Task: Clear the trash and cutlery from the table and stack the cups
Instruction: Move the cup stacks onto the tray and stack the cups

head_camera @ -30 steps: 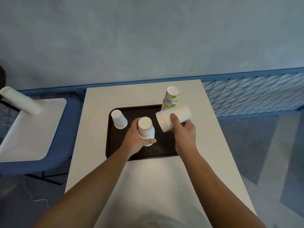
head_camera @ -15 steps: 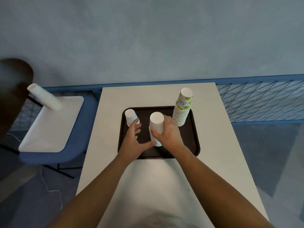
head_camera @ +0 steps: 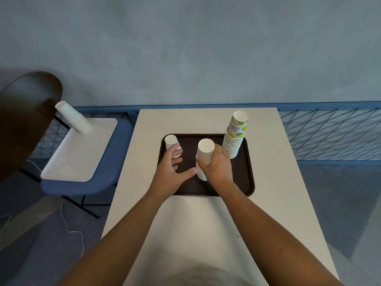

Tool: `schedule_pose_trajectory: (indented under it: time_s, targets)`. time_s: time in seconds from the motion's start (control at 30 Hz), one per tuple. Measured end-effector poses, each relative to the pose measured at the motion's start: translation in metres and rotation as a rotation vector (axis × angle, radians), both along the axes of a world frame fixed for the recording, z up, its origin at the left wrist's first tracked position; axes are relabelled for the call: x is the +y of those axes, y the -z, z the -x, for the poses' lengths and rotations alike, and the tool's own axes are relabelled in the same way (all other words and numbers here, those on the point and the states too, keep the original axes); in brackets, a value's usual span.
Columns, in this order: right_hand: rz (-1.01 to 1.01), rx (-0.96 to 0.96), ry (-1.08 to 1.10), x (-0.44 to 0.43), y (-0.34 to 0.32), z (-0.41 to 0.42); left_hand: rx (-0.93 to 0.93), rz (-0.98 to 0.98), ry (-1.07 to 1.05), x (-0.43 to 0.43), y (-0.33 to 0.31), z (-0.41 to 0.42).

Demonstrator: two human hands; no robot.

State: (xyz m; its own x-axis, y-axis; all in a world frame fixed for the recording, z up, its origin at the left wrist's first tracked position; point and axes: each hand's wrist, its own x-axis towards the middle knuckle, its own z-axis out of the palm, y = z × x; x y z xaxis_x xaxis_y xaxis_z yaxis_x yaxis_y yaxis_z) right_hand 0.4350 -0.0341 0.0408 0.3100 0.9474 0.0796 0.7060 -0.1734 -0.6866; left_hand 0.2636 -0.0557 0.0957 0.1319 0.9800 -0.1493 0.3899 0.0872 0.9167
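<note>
A dark brown tray (head_camera: 245,182) lies on the white table (head_camera: 274,178). In its middle stands an upside-down stack of white cups (head_camera: 205,151), and my right hand (head_camera: 216,166) is wrapped around its right side. My left hand (head_camera: 171,170) rests just left of the stack with fingers spread, its thumb touching the stack's base and its fingertips close to a single upside-down white cup (head_camera: 172,143) at the tray's back left. A tall stack of green-printed cups (head_camera: 236,134) stands at the tray's back right corner.
To the left, a blue chair (head_camera: 86,182) carries a white tray (head_camera: 82,153) with a long stack of white cups (head_camera: 73,120) lying tilted on it. A dark round tabletop (head_camera: 22,120) sits far left. Blue mesh fencing (head_camera: 329,135) runs behind and right.
My right hand brought its tilted stack of white cups down over the cup my left hand held, forming one upright stack on the tray. My left hand let go and opened.
</note>
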Motion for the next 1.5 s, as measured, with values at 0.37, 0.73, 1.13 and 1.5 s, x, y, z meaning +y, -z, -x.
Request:
schedule_pose_trajectory:
  time_s: [0.37,0.73,1.13,1.5]
  targets:
    - [-0.268,0.336,0.130,-0.063,-0.034,0.047,-0.052,-0.038,-0.141,-0.030,-0.023,0.071]
    - [-0.164,0.439,-0.207,-0.053,-0.056,0.193,-0.126,-0.020,-0.229,-0.033,-0.017,0.222]
    - [-0.088,0.519,-0.285,-0.019,-0.052,0.373,-0.042,-0.066,-0.348,0.009,-0.036,0.420]
    - [-0.041,0.474,-0.312,0.060,-0.060,0.404,0.039,-0.137,-0.440,0.100,-0.062,0.457]
